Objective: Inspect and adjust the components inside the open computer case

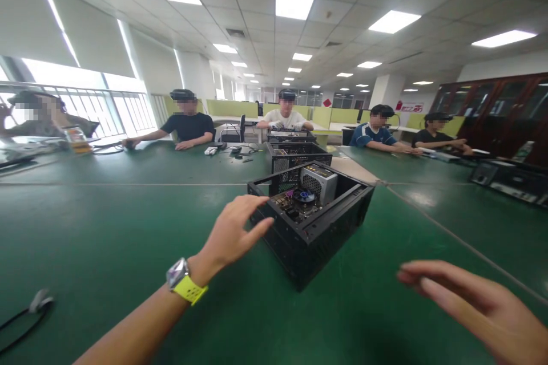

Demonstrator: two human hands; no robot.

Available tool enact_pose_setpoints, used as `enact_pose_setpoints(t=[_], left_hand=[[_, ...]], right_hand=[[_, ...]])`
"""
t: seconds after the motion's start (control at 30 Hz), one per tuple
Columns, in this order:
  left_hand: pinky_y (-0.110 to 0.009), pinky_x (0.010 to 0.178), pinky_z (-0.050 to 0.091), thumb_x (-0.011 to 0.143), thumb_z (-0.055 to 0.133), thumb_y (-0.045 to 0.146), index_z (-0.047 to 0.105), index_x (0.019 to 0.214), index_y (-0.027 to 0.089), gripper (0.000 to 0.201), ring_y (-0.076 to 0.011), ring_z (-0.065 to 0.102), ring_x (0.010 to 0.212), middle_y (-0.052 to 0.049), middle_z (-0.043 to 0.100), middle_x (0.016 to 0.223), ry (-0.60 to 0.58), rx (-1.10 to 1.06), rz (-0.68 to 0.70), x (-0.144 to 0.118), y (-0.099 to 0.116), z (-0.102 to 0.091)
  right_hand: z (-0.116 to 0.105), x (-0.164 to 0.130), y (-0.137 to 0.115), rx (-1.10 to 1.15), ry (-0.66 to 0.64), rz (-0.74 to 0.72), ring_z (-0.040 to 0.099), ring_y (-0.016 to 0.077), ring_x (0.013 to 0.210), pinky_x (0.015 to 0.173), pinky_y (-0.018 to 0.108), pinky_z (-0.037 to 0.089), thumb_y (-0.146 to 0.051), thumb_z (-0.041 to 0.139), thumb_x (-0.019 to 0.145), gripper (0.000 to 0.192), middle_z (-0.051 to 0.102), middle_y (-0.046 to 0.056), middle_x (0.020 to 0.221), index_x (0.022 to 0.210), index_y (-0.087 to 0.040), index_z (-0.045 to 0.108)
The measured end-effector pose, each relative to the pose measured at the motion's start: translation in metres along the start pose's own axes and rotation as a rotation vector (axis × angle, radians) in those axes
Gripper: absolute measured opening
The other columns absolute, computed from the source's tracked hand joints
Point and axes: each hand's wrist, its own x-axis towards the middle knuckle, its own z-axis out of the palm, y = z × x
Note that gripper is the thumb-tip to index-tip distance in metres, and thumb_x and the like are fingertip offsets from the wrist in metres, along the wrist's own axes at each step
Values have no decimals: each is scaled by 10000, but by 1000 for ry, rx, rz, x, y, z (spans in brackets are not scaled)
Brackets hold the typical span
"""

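A black computer case (331,239) lies on its side on the green table, its upper side uncovered. Inside it I see a grey power supply (319,182), a round CPU fan (303,195) and part of a circuit board. My left hand (233,231), with a yellow-strapped watch (186,282) on the wrist, is at the case's near left edge. Its thumb and fingers are apart and hold nothing; whether they touch the frame I cannot tell. My right hand (475,302) hovers over the table to the right, away from the case, its thumb and fingers parted around nothing.
Behind the case stands another open computer case (295,154). A black unit (509,182) lies at the far right. Cables and small parts (235,150) are spread across the far side. A black cable (29,319) lies at the near left. Several people sit around the green table (128,228).
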Motion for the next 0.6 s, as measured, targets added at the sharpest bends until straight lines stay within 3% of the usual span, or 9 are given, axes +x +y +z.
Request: enact_pose_setpoints(t=[0.07, 0.13, 0.2, 0.27, 0.37, 0.43, 0.53, 0.6], left_hand=[[-440, 1013, 346, 825, 522, 569, 535, 1211, 193, 538, -255, 488, 1152, -100, 574, 1219, -147, 12, 120, 14, 25, 17], [-468, 1029, 314, 773, 561, 608, 611, 1074, 182, 524, -259, 526, 1071, -92, 626, 1091, -223, 20, 135, 23, 42, 36], [-454, 993, 339, 738, 607, 575, 643, 917, 171, 443, -234, 557, 926, -64, 642, 903, -218, 13, 101, 25, 51, 49], [-410, 902, 399, 685, 657, 526, 647, 836, 166, 390, -212, 550, 823, -46, 621, 802, -194, -15, 95, 18, 55, 52], [-372, 810, 437, 621, 683, 528, 647, 805, 174, 401, -213, 547, 795, -52, 619, 785, -193, -81, 182, -12, 58, 37], [-362, 837, 442, 695, 649, 476, 642, 830, 195, 312, -200, 558, 800, -42, 628, 782, -220, -106, 286, -40, 59, 20], [-304, 872, 455, 829, 540, 279, 621, 811, 234, 94, -140, 562, 707, 13, 615, 686, -281, -122, 412, -79, 56, -14], [-267, 937, 443, 844, 514, 205, 612, 807, 243, 112, -116, 578, 708, 34, 626, 687, -336, -143, 464, -96, 49, -39]], right_hand=[[21, 43, 3, 22, -71, 26, 585, 229, 1108, 932, 404, 510, -512, 444, 875, 438, 607, 47, 1241, 1237, -289, 551], [45, 88, 8, -30, -109, -111, 381, 265, 1312, 1093, 491, 324, -560, 471, 852, 589, 458, 88, 1398, 1337, -227, 453], [66, 121, 16, -92, -192, -232, 301, 278, 1355, 1125, 539, 218, -582, 448, 858, 598, 438, 91, 1413, 1328, -214, 461], [77, 131, 23, -131, -266, -302, 374, 275, 1310, 1105, 550, 238, -597, 419, 869, 556, 509, 84, 1352, 1274, -228, 516], [74, 101, 18, -199, -221, -419, 493, 269, 1192, 1018, 495, 371, -645, 465, 824, 594, 574, 85, 1275, 1257, -243, 535], [68, 64, 5, -273, -129, -569, 551, 265, 1108, 935, 441, 441, -655, 503, 796, 633, 603, 77, 1237, 1283, -251, 517], [65, 10, -15, -314, 57, -795, 635, 163, 886, 828, 308, 477, -483, 418, 917, 390, 693, -14, 1063, 1232, -301, 559], [65, -16, -20, -312, 172, -791, 639, 101, 753, 779, 230, 477, -365, 356, 963, 316, 719, -66, 928, 1136, -328, 618]])
